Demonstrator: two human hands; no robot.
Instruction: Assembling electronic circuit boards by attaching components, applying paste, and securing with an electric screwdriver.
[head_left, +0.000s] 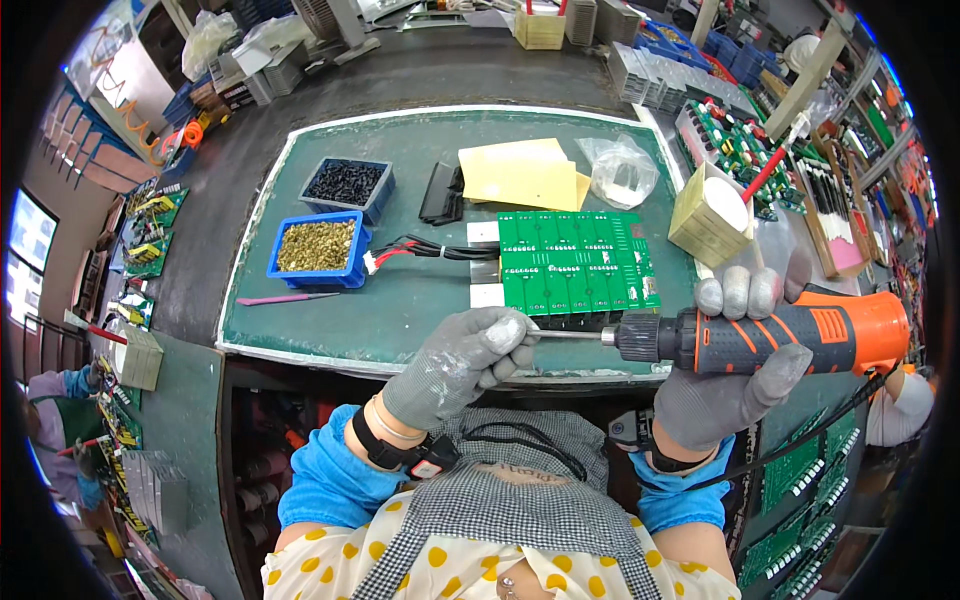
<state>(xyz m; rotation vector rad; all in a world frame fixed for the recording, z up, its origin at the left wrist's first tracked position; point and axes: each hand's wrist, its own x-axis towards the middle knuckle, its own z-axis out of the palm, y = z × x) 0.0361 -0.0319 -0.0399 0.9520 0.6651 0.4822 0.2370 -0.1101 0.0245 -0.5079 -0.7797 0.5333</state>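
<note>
My right hand (745, 340), in a grey glove, is wrapped round an orange and black electric screwdriver (800, 335) held level, its bit pointing left. The gloved left hand (465, 360) is closed at the tip end of the long bit (570, 334); whether a screw is pinched there is hidden by the fingers. Just beyond both hands lies a green circuit board (575, 260) on the green mat. From its left side runs a bundle of black and red wires (430, 248) ending in a white connector.
Left on the mat (400, 325) stand a blue bin of brass-coloured screws (318, 247) and a bin of black screws (345, 185). A pink tweezers-like tool (288, 299), a black part (441, 192), yellow paper (520, 172) and a plastic bag (622, 172) lie around. A yellowish box (705, 225) stands right.
</note>
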